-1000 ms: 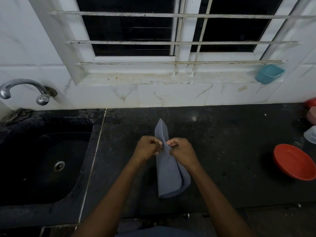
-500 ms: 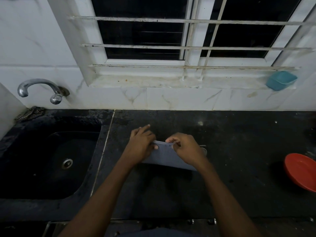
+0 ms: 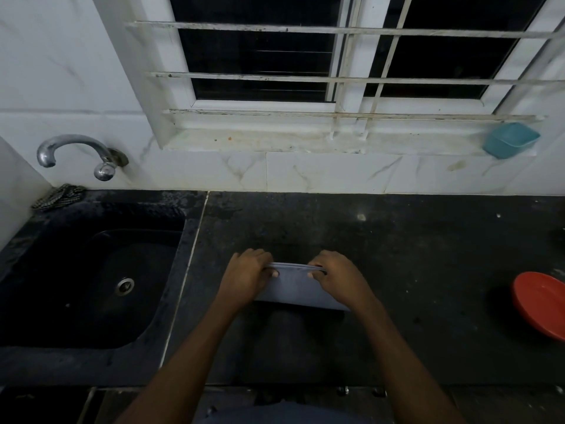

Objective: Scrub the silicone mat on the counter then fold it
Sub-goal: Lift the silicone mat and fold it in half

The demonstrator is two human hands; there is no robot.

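Note:
The grey silicone mat (image 3: pixel 295 286) is folded into a small layered rectangle and held just above the black counter (image 3: pixel 412 270), its stacked edges facing up and away from me. My left hand (image 3: pixel 247 278) pinches its upper left corner. At the upper right corner my right hand (image 3: pixel 339 278) grips the same way. The mat's lower edge hangs toward me, and both side ends are hidden behind my fingers.
A black sink (image 3: pixel 91 286) lies to the left under a chrome tap (image 3: pixel 76 153), with a dark scrubber (image 3: pixel 58 195) at its back corner. A red bowl (image 3: pixel 539 304) sits at the right edge. A teal tub (image 3: pixel 510 139) rests on the window sill.
The mat stood lengthwise and long a second ago; it has since been turned sideways and folded shorter, and my hands have spread to its two upper corners.

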